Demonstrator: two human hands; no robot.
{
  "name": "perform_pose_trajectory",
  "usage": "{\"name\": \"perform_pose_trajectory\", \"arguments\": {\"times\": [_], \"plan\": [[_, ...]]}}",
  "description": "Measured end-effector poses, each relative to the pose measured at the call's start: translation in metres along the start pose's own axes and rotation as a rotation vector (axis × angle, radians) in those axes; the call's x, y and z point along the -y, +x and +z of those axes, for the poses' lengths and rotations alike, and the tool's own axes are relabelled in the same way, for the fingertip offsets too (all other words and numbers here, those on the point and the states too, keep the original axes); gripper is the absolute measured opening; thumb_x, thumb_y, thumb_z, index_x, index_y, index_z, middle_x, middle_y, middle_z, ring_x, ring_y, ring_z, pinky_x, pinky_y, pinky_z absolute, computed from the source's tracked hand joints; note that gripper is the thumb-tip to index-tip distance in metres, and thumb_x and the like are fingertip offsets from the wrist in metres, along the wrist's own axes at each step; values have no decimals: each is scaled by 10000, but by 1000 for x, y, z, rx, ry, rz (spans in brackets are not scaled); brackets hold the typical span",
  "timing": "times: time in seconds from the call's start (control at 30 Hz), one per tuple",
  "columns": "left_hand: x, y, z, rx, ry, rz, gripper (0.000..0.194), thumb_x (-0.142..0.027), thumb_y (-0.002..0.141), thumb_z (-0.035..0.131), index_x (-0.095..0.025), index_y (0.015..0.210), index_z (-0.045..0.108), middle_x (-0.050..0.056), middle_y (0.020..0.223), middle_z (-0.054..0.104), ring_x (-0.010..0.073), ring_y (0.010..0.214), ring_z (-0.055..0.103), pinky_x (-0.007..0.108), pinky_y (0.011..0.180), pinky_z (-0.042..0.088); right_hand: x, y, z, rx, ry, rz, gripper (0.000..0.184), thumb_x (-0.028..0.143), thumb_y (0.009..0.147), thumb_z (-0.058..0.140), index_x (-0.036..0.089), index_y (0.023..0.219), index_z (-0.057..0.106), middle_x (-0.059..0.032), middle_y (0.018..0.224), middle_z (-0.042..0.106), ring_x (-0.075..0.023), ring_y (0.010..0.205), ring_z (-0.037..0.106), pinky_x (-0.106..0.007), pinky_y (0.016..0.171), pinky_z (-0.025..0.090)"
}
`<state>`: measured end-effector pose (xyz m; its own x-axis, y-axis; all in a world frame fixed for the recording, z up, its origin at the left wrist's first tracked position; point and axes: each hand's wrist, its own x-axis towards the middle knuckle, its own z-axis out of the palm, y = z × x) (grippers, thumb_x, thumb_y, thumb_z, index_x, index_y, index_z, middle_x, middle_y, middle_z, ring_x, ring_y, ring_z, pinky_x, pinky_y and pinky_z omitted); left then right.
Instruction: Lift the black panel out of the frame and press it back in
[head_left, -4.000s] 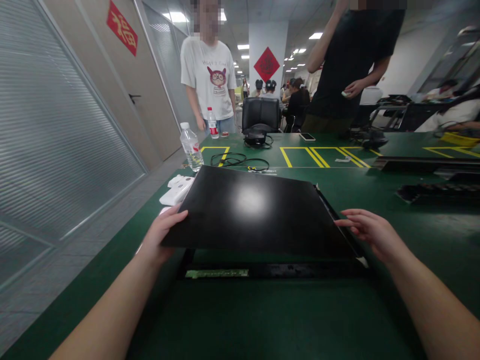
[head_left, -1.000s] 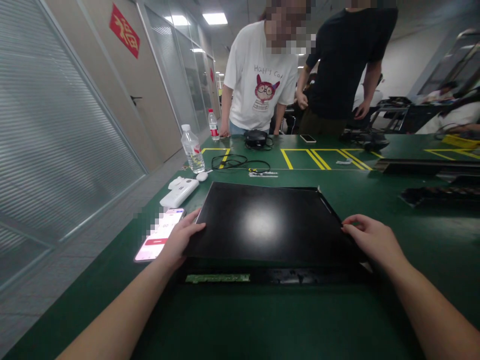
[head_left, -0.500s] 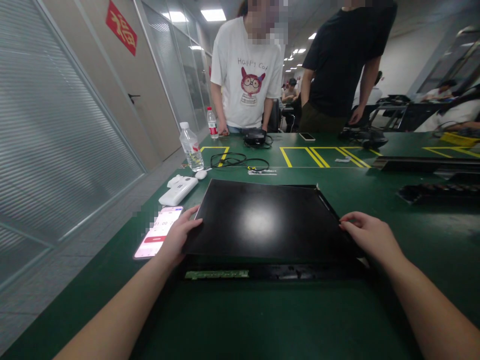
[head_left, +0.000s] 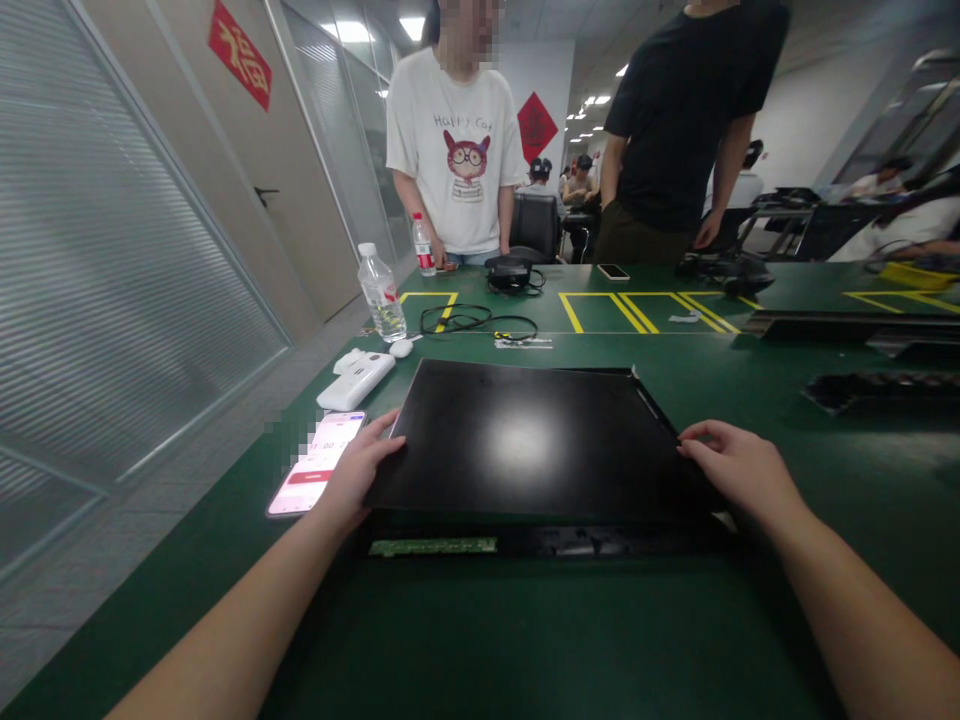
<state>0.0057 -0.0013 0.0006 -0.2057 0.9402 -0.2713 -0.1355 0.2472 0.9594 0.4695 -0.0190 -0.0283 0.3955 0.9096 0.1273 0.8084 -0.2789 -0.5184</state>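
A large flat black panel lies on the green table in front of me, resting over a black frame whose near edge shows a green circuit strip. My left hand grips the panel's left edge, thumb on top. My right hand holds the panel's right edge, fingers curled over it.
A lit phone lies just left of my left hand, with a white device and a water bottle behind it. Black cables and yellow floor-tape marks lie beyond. Two people stand at the far side. Dark parts sit right.
The panel has been lowered from a tilted, raised position to flat on the frame. Both hands stay on its edges. The person in the white shirt has shifted left.
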Motion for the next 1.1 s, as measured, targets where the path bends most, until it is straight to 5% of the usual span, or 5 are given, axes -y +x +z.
{"name": "perform_pose_trajectory", "arguments": {"times": [1.1], "plan": [[-1, -5, 4, 39, -10, -19, 701, -108, 743, 725, -142, 1433, 608, 91, 917, 829, 289, 766, 791, 334, 644, 597, 12, -8, 0, 0, -108, -78, 279, 427, 772, 552, 276, 856, 770, -52, 745, 732, -258, 683, 641, -364, 612, 410]]}}
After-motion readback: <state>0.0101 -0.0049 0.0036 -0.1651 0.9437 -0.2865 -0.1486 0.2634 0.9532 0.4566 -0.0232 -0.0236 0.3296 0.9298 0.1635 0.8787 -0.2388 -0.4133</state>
